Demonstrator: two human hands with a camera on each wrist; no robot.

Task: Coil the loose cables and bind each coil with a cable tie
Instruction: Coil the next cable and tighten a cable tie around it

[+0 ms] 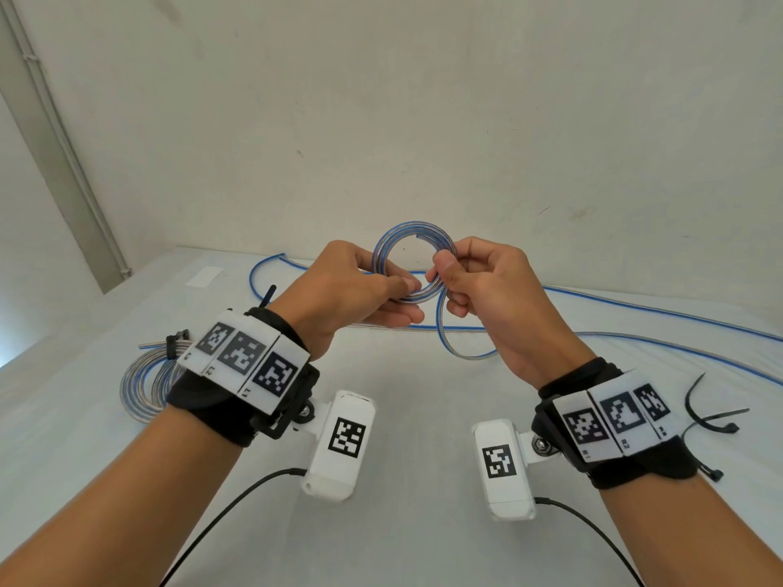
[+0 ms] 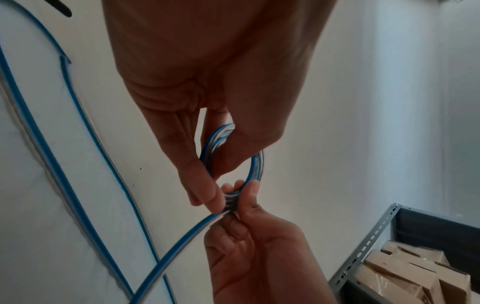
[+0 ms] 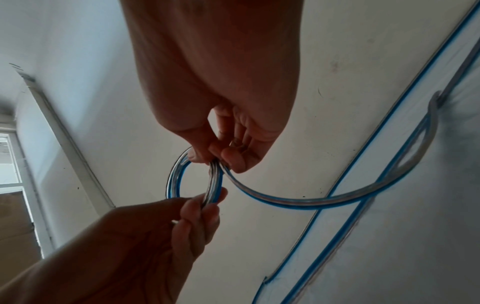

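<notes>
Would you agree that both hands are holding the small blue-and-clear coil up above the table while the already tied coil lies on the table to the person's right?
Not quite: the tied coil lies to the person's left, as the head view shows. Both the left hand and right hand do hold the small coil above the table.

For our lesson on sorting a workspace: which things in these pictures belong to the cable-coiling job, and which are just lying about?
Belong to the job:
small coil, held by left hand and right hand
loose cable
tied coil
spare cable ties

Just lying about:
metal shelf
cardboard boxes
</notes>
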